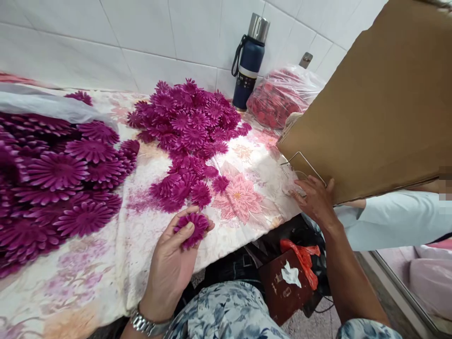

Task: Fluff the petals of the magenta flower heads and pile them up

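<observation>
My left hand (173, 259) pinches a purple artificial flower (193, 230) between thumb and fingers, just over the table's front edge. Beyond it lies a loose heap of small purple artificial flowers (194, 122), trailing toward me. Larger purple flower heads (58, 172) fill the left side, partly under a clear plastic bag (45, 106). At the right end of the table, my right hand (314, 195) rests with fingers spread beside a bent wire frame (305, 165). Whether its fingertips touch the wire, I cannot tell.
A cardboard sheet (381, 108) stands upright at the right, close to my right hand. Against the tiled wall are a blue thermos (250, 66) and a plastic bag of red flowers (278, 96). Below the table edge sits a dark red box (278, 292) with a red bag.
</observation>
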Tool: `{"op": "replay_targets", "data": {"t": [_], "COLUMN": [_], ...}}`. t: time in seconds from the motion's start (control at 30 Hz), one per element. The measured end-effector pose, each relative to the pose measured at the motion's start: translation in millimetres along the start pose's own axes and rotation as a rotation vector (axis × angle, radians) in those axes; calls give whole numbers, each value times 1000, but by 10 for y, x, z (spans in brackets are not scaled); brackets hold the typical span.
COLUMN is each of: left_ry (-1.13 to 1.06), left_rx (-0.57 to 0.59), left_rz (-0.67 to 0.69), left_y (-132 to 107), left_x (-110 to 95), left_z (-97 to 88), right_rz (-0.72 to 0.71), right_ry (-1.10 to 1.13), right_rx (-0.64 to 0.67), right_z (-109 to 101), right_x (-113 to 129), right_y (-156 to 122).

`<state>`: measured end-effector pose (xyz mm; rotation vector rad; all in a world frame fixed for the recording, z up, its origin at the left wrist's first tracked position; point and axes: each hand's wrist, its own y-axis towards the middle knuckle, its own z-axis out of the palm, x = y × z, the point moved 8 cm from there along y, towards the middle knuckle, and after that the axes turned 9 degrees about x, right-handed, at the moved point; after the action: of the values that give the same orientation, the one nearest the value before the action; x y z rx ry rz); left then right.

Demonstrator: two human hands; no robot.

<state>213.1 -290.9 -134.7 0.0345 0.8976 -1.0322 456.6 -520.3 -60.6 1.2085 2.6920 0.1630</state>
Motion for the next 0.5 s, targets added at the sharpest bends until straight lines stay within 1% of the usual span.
{"op": "replay_targets", "data": {"t": [0.13, 0.3, 0.43, 0.5], "left_ry": [6, 3, -54, -112], "left_rx": [-26, -18, 6, 10], "left_rz": [-15, -19, -18, -21], "left_y": [-12, -30, -50, -71], "left_x": [17, 32, 43, 56], "left_z": [-42, -38, -18, -15], "right_rz": [17, 35, -22, -52], "right_ry": [6, 41, 153, 191], "right_rx": [23, 7, -107, -211], "right_z": [36, 15, -155, -302], "right_x": [-37, -61, -101, -110], "right_y": [-4, 7, -31, -105]}}
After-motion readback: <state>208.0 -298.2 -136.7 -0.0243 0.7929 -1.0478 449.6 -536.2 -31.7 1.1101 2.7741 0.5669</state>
